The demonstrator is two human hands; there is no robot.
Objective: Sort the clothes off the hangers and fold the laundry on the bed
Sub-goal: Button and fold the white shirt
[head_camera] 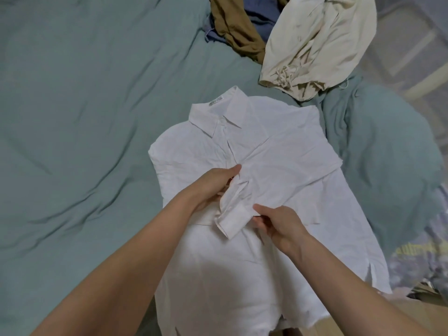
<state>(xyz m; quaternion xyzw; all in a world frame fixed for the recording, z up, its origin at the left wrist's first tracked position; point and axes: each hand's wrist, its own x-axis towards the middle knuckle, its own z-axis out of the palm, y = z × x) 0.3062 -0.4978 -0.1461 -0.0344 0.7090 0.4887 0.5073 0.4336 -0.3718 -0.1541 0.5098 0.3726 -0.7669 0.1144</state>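
Observation:
A white collared shirt [271,151] lies face up on the bed, collar pointing away from me, its sleeves folded in over the chest. One sleeve cuff [231,215] sits bunched at the middle of the shirt. My left hand [213,184] grips the sleeve fabric just above the cuff. My right hand [278,221] pinches the cuff's right edge between thumb and fingers. The shirt's lower part hangs over the bed edge toward me.
The teal bedsheet [84,117] spreads wide to the left. A pile of unfolded clothes lies at the top right: a cream garment [320,42], a brown one [235,27] and a blue one [261,10]. A patterned cloth [421,258] shows at the right edge.

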